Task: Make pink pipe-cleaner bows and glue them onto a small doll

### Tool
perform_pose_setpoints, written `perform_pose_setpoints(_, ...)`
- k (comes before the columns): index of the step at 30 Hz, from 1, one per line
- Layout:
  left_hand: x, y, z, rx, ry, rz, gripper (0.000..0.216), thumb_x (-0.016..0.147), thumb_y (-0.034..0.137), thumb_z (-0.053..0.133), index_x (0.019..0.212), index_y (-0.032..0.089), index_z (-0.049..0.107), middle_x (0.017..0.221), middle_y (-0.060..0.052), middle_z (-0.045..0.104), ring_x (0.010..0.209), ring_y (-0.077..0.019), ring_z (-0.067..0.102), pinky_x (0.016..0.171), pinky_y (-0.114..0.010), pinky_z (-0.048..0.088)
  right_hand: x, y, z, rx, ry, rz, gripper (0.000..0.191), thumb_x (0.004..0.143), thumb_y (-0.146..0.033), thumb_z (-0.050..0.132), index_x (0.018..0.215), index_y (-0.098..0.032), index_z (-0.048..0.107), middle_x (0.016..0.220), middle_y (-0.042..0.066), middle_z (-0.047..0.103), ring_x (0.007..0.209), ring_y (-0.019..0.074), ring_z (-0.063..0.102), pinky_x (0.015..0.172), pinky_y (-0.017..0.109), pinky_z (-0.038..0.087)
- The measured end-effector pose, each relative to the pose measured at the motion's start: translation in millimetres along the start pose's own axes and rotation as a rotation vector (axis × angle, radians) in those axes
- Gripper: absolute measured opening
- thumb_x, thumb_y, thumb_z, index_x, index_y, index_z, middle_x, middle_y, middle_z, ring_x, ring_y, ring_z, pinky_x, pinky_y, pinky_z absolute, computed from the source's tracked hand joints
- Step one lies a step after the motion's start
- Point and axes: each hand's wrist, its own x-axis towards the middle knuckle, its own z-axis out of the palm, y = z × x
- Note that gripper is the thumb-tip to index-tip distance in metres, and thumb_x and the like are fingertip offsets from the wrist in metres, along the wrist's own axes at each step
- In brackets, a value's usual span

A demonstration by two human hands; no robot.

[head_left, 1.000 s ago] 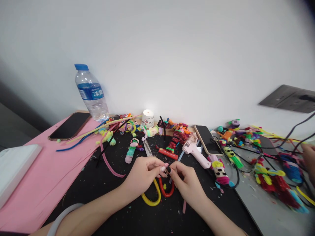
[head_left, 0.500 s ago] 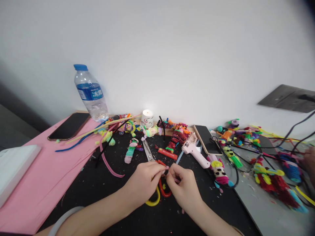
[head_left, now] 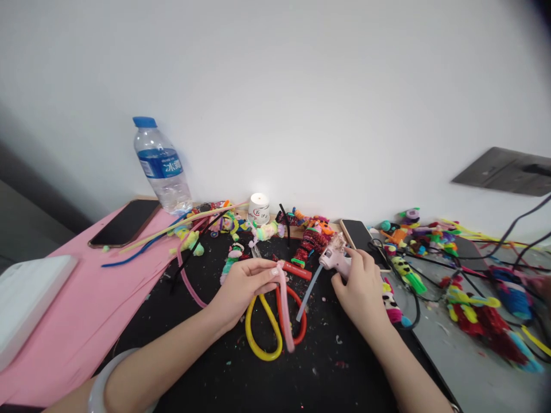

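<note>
My left hand pinches the top of a folded pink pipe cleaner, which hangs down over the scissors. Most of the scissors' blades are hidden by that hand; the yellow handle loop and the red one show below it. My right hand is closed around the handle of a pale pink hot glue gun, which lies on the black mat. A translucent glue stick sticks out of the gun's back. Just behind the pipe cleaner lies a red marker-like tube.
A water bottle and a dark phone are at the left on pink sheets. Pipe-cleaner dolls, an upturned paper cup and another phone line the wall. More dolls and black cables lie right.
My hands have come apart. The left one keeps the pink pipe cleaner, now hanging in view, while the right has moved right onto the glue gun.
</note>
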Motion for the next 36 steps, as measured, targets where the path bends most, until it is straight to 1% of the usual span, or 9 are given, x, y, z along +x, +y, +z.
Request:
perform_pose_setpoints(2,-0.2,0.1,-0.1,-0.07,-0.004,-0.039,0.019,0.072,0.022,0.07,0.089,0.013,0.068,0.084,-0.007,0.073,0.082,-0.0143,0.068,0.071,-0.017,0.053,1.0,7.9,4.7,-0.079,-0.074,0.027,0.048,0.071,-0.02,0.052,0.118,-0.009,0.047,0.111,0.019,0.048,0.102,0.0336,0.05,0.082,0.045,0.042)
perform_pose_setpoints(6,-0.1,0.8,1.3,-0.152,-0.002,-0.09,0.017,0.073,0.017,0.07,0.089,0.013,0.069,0.084,-0.007,0.073,0.081,-0.0137,0.069,0.067,-0.013,0.053,2.8,11.8,5.5,-0.072,-0.174,0.077,0.051,0.072,-0.022,0.052,0.121,-0.008,0.044,0.11,0.019,0.049,0.098,0.0305,0.054,0.079,0.04,0.046)
perform_pose_setpoints(12,2.8,-0.5,-0.8,-0.221,-0.009,-0.102,0.017,0.074,0.012,0.067,0.092,0.012,0.07,0.087,-0.007,0.073,0.083,-0.0122,0.068,0.069,-0.01,0.053,7.9,11.5,3.3,-0.055,-0.259,0.151,0.047,0.07,-0.021,0.052,0.115,-0.006,0.05,0.105,0.018,0.06,0.096,0.0315,0.057,0.081,0.04,0.045)
perform_pose_setpoints(18,3.9,-0.1,-2.3,-0.266,-0.002,-0.105,0.019,0.075,0.008,0.065,0.094,0.013,0.069,0.087,-0.007,0.072,0.082,-0.0117,0.068,0.066,-0.009,0.053,9.7,7.2,-5.3,0.114,-0.166,0.224,0.04,0.072,-0.026,0.051,0.109,-0.012,0.055,0.097,0.012,0.065,0.084,0.0268,0.062,0.071,0.033,0.046)
perform_pose_setpoints(22,1.6,4.2,-0.1,-0.273,0.028,-0.131,0.016,0.076,0.009,0.065,0.09,0.015,0.07,0.079,-0.004,0.072,0.073,-0.0105,0.068,0.063,-0.011,0.054,8.3,3.7,-11.4,0.219,-0.093,0.221,0.028,0.078,-0.032,0.047,0.093,-0.015,0.062,0.075,0.007,0.066,0.066,0.0223,0.061,0.059,0.029,0.043)
perform_pose_setpoints(25,0.7,5.6,-0.1,-0.275,0.029,-0.124,0.017,0.076,0.008,0.064,0.091,0.015,0.069,0.078,-0.004,0.072,0.071,-0.01,0.068,0.064,-0.012,0.055,4.5,4.1,-12.7,0.294,-0.085,0.228,0.032,0.078,-0.04,0.048,0.084,-0.014,0.065,0.064,0.006,0.064,0.062,0.0225,0.059,0.054,0.028,0.042)
perform_pose_setpoints(29,2.5,2.1,-3.8,-0.26,0.018,-0.135,0.022,0.078,0.008,0.062,0.098,0.013,0.068,0.084,-0.007,0.072,0.074,-0.01,0.068,0.065,-0.011,0.054,-2.9,4.0,-11.1,0.526,-0.187,0.272,0.034,0.075,-0.044,0.052,0.077,-0.013,0.066,0.057,0.005,0.062,0.053,0.0199,0.057,0.046,0.026,0.041)
perform_pose_setpoints(33,3.6,-1.1,-5.8,-0.204,-0.012,-0.114,0.022,0.077,0.011,0.064,0.099,0.012,0.068,0.087,-0.008,0.071,0.076,-0.0106,0.067,0.065,-0.011,0.054,-9.0,-1.5,-8.4,0.843,-0.353,0.183,0.03,0.075,-0.04,0.055,0.087,-0.014,0.065,0.062,0.005,0.064,0.049,0.0152,0.053,0.043,0.024,0.041)
perform_pose_setpoints(36,2.5,-0.6,-4.2,-0.185,-0.02,-0.116,0.02,0.077,0.012,0.064,0.096,0.013,0.069,0.085,-0.007,0.071,0.073,-0.0095,0.067,0.064,-0.011,0.054,-12.0,-5.1,-6.9,0.916,-0.451,0.146,0.027,0.075,-0.037,0.057,0.087,-0.014,0.064,0.06,0.004,0.063,0.048,0.0138,0.052,0.043,0.023,0.041)
